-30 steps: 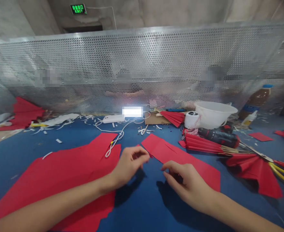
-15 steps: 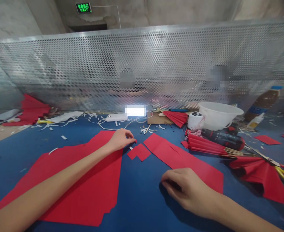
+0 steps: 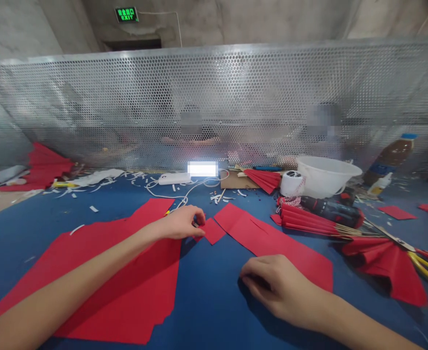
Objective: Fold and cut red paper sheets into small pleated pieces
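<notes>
A green EXIT sign (image 3: 126, 14) glows overhead.

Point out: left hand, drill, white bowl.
Left hand (image 3: 179, 222), head view, on its back.
Drill (image 3: 326, 211), head view, on its black body.
White bowl (image 3: 326, 181), head view, on its outer wall.

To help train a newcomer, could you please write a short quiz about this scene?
1. Which is nearer the small red paper piece: the left hand or the right hand?
2. True or false: the plastic bottle with a blue cap stands to the right of the white plastic basin.
3. What is the barrier behind the work surface made of?

Key: 1. the left hand; 2. true; 3. perforated metal.
</notes>
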Available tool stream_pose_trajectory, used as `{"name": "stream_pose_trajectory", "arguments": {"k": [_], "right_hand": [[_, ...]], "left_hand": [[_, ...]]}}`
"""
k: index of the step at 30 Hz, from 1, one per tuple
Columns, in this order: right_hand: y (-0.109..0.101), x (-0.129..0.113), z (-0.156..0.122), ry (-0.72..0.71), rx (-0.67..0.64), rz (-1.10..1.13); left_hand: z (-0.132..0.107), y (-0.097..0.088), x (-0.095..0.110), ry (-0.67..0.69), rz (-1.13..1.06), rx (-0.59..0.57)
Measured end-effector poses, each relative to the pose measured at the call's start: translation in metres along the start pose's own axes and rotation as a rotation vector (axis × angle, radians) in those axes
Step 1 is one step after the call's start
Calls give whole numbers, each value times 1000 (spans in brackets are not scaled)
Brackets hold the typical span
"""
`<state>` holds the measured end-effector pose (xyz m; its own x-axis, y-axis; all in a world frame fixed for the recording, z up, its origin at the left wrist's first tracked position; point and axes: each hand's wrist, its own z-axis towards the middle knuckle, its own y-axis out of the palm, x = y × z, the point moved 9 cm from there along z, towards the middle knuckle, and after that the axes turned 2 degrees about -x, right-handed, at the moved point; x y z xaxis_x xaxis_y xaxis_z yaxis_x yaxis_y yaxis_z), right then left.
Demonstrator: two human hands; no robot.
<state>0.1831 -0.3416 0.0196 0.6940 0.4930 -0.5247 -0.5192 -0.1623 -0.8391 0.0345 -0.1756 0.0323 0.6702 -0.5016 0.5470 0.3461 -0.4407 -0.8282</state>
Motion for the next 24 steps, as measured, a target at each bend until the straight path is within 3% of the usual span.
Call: {"name": "stream_pose_trajectory", "arguments": {"k": [5, 9, 12, 16, 20, 24], "right_hand": [[0, 0, 0, -11, 7, 15], [-3, -1, -1, -16, 36, 52], [-11, 6, -2, 70, 97, 193], [-18, 14, 0, 151, 158, 434], [-14, 22, 4, 171, 154, 561], [-9, 36, 4, 227, 213, 702]], "left_hand": [[5, -1, 2, 41, -55, -2], [1, -3, 18, 100, -169, 1], [-8, 14, 36, 99, -549, -19], [-22, 49, 56, 93, -916, 64], [-27, 80, 63, 41, -1066, 71], [-30, 84, 66, 48, -1087, 52]]}}
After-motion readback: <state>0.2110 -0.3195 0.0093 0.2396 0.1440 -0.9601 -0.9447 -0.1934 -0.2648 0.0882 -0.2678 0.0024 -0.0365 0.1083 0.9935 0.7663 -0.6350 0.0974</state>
